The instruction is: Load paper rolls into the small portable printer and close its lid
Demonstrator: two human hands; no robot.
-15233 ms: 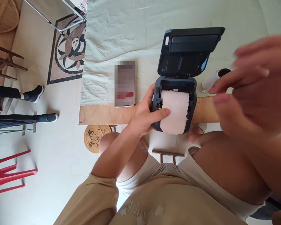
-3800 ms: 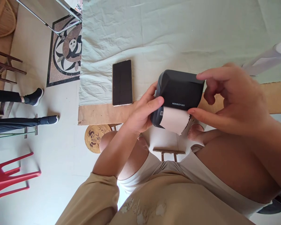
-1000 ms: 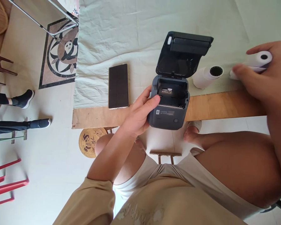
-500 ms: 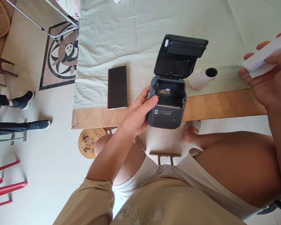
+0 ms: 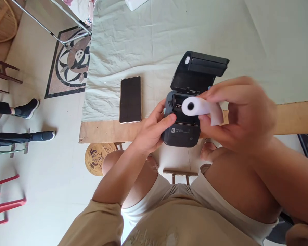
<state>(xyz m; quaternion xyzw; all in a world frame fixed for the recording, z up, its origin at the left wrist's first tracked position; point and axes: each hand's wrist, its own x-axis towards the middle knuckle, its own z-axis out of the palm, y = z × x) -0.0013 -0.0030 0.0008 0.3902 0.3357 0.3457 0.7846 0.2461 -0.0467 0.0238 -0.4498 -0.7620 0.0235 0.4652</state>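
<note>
My left hand (image 5: 154, 131) is wrapped round the left side of a small dark portable label printer (image 5: 181, 137), its thumb over the edge of the bay. The printer's black lid (image 5: 200, 71) stands swung open, away from me. My right hand (image 5: 246, 114), partly blurred, pinches a white paper roll (image 5: 201, 106) with a loose end hanging at its right. The roll's dark core faces left, and it is over the open bay, covering part of it. Whether the roll touches the bay, I cannot tell.
A dark-screened phone (image 5: 130, 99) lies left of the printer on the pale green tablecloth (image 5: 154, 41). A white object (image 5: 136, 3) is at the far edge of view. Below the wooden table edge (image 5: 102, 132) stands a round panda-patterned stool (image 5: 100, 159). Another person's shoes (image 5: 28, 108) show at left.
My right hand has come in from the far right with the paper roll, to the open bay. The second white roll on the table is now out of sight. My left hand keeps its hold.
</note>
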